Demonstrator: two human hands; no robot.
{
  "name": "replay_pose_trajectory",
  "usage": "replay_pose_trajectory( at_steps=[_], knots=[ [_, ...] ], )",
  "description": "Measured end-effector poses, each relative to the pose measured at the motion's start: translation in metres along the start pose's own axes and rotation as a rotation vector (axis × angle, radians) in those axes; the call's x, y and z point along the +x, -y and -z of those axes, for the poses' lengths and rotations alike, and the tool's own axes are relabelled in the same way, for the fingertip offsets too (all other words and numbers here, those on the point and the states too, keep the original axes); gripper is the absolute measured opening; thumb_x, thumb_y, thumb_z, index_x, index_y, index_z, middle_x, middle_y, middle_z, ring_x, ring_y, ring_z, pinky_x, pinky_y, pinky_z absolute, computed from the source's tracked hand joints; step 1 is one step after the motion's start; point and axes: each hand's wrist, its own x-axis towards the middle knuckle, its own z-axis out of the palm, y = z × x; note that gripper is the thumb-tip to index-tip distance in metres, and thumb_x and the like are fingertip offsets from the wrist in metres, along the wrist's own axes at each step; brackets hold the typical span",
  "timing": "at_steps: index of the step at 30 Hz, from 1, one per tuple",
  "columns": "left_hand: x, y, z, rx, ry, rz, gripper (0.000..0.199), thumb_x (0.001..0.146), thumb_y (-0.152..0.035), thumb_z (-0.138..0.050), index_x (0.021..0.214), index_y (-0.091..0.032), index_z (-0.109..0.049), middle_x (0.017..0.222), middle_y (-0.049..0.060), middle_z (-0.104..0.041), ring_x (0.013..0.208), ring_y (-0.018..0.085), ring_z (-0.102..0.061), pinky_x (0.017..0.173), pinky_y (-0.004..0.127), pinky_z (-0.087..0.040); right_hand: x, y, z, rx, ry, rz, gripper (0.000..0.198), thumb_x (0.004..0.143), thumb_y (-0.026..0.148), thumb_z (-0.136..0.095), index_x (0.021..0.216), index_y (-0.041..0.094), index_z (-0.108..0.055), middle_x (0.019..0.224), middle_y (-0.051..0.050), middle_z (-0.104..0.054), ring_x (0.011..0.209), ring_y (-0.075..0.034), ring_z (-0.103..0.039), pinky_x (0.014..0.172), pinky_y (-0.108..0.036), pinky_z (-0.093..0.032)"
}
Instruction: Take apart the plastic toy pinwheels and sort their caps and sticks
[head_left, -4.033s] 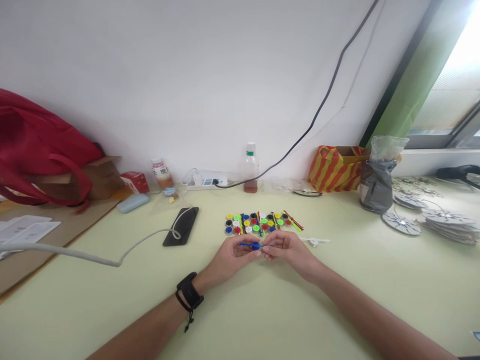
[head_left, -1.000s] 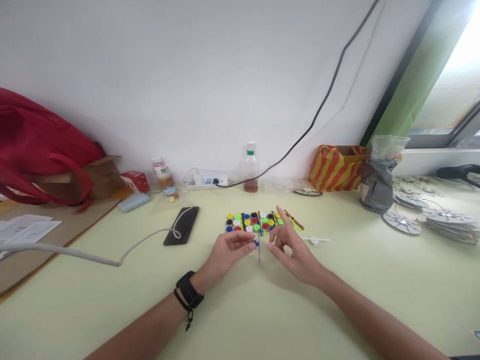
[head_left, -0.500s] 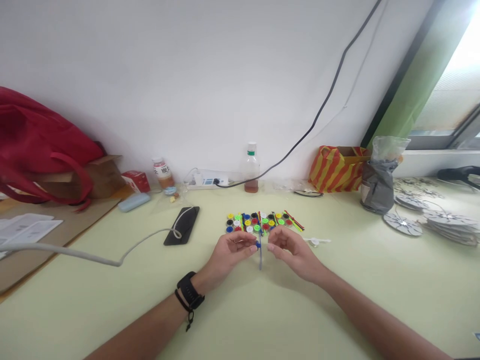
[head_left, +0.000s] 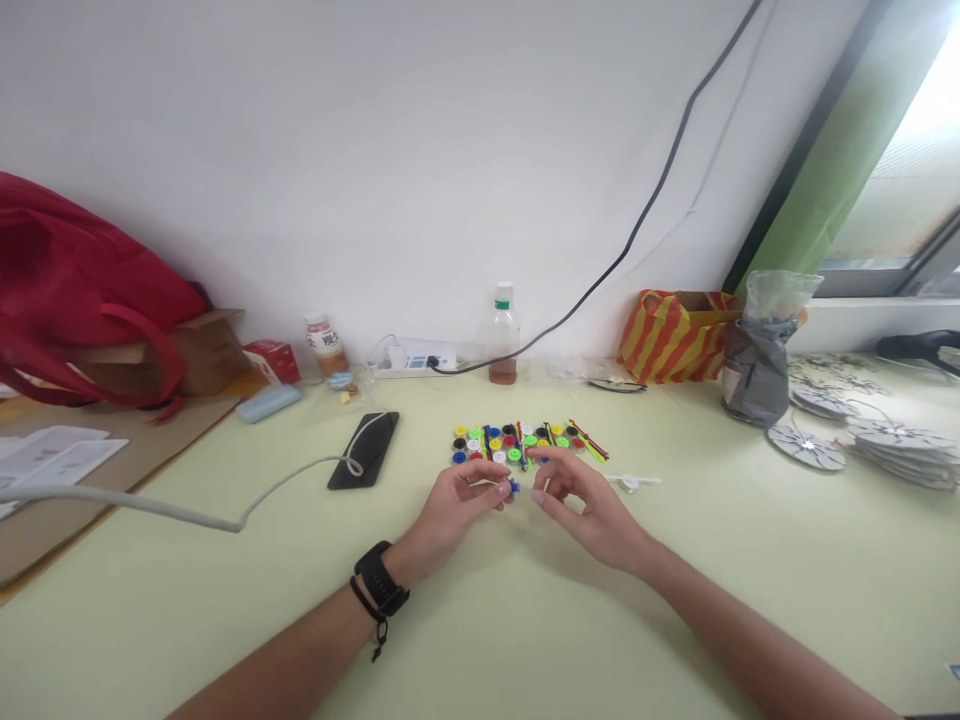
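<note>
My left hand (head_left: 466, 502) pinches a small blue plastic piece (head_left: 514, 487) between thumb and fingers, just above the table. My right hand (head_left: 581, 500) is close on the other side, its thumb and forefinger apart with nothing visible between them. Behind the hands lie rows of small round plastic discs, among them a green disc (head_left: 514, 455), in blue, white, yellow, red and black too. Thin coloured sticks lie among the rows, and red sticks (head_left: 589, 440) slant at the right end. A white piece with thin arms (head_left: 630, 484) rests beyond my right hand.
A black phone-like slab (head_left: 364, 452) with a pale cable (head_left: 292, 470) lies left. Along the wall stand a bottle (head_left: 503, 340), a power strip (head_left: 416, 358) and a striped bag (head_left: 660, 335). Stacked grey discs (head_left: 900, 450) are at far right; a red bag (head_left: 82, 270) is far left.
The long blue strip that stood upright at my left fingertips no longer shows there; a small blue piece remains. My right hand's fingers have spread slightly.
</note>
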Motion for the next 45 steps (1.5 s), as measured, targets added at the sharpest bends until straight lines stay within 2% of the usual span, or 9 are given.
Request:
replay_pose_trajectory(
  at_steps=[8,10,13,15,17,24,38,41,45],
  knots=[
    [0.003,-0.001,0.001,-0.138,-0.051,0.028,0.032,0.075,-0.033,-0.088,0.101,-0.018,-0.076,0.103,0.007,-0.072,0.092,0.017,-0.066,0.093,0.034,-0.053,-0.003,0.003,-0.007,0.066,-0.067,-0.003,0.087,0.096,0.036,-0.058,0.161,0.035,0.0,0.097,-0.002,-0.059,0.067,-0.014,-0.054,0.068,-0.033,-0.054],
    [0.002,-0.002,0.001,-0.157,-0.061,0.034,0.033,0.073,-0.032,-0.089,0.1,-0.019,-0.076,0.102,0.006,-0.073,0.092,0.017,-0.066,0.093,0.033,-0.052,-0.003,0.003,-0.008,0.103,-0.102,-0.037,0.08,0.096,0.04,-0.059,0.16,0.034,-0.011,0.099,-0.002,-0.059,0.066,-0.013,-0.053,0.066,-0.032,-0.053],
    [0.002,-0.004,-0.001,-0.153,-0.056,0.035,0.032,0.073,-0.032,-0.089,0.099,-0.018,-0.076,0.096,0.005,-0.072,0.088,0.016,-0.066,0.09,0.032,-0.052,-0.001,0.003,-0.005,0.122,0.016,-0.104,0.03,0.097,0.049,-0.055,0.107,0.024,-0.069,0.081,-0.001,-0.058,0.064,-0.014,-0.05,0.064,-0.031,-0.049],
    [0.002,-0.005,-0.002,-0.147,-0.053,0.034,0.031,0.074,-0.032,-0.088,0.098,-0.017,-0.076,0.092,0.004,-0.071,0.085,0.015,-0.065,0.089,0.031,-0.052,0.001,0.004,-0.002,0.158,0.164,-0.133,0.054,0.099,0.053,-0.051,0.056,0.019,-0.055,0.062,0.0,-0.046,0.058,-0.013,-0.043,0.061,-0.03,-0.044],
    [0.002,-0.006,-0.002,-0.15,-0.059,0.035,0.031,0.075,-0.032,-0.088,0.098,-0.017,-0.075,0.09,0.004,-0.07,0.085,0.015,-0.064,0.088,0.03,-0.052,0.002,0.004,0.001,0.191,0.187,-0.13,0.064,0.099,0.054,-0.049,0.047,0.019,-0.037,0.057,0.001,-0.038,0.056,-0.012,-0.038,0.059,-0.03,-0.04],
    [0.001,-0.001,0.0,-0.118,-0.016,0.036,0.028,0.079,-0.031,-0.085,0.102,-0.018,-0.076,0.097,0.005,-0.07,0.09,0.015,-0.063,0.088,0.029,-0.052,0.0,0.006,-0.005,0.025,-0.029,-0.014,0.021,0.095,0.042,-0.062,0.104,0.024,-0.059,0.097,-0.005,-0.062,0.076,-0.016,-0.057,0.068,-0.03,-0.05],
    [0.002,0.0,0.001,-0.153,-0.013,0.043,0.027,0.081,-0.029,-0.084,0.104,-0.019,-0.076,0.102,0.006,-0.07,0.094,0.017,-0.064,0.092,0.032,-0.051,-0.003,0.003,-0.008,0.121,-0.078,-0.049,0.053,0.095,0.035,-0.062,0.144,0.033,-0.043,0.105,-0.002,-0.058,0.07,-0.012,-0.055,0.071,-0.032,-0.051],
    [0.003,0.0,0.001,-0.147,-0.03,0.037,0.028,0.08,-0.03,-0.085,0.103,-0.018,-0.076,0.1,0.006,-0.071,0.092,0.016,-0.064,0.09,0.03,-0.051,-0.001,0.004,-0.007,0.218,-0.015,-0.14,0.022,0.095,0.043,-0.061,0.106,0.025,-0.065,0.088,0.0,-0.055,0.065,-0.012,-0.048,0.065,-0.03,-0.045],
    [0.004,-0.001,-0.001,-0.146,-0.045,0.043,0.028,0.079,-0.03,-0.086,0.101,-0.016,-0.076,0.093,0.005,-0.071,0.086,0.014,-0.063,0.086,0.028,-0.051,0.001,0.005,-0.004,0.324,0.138,-0.145,0.06,0.099,0.048,-0.054,0.049,0.019,-0.037,0.061,0.002,-0.036,0.059,-0.012,-0.037,0.059,-0.03,-0.033]
  ],
)
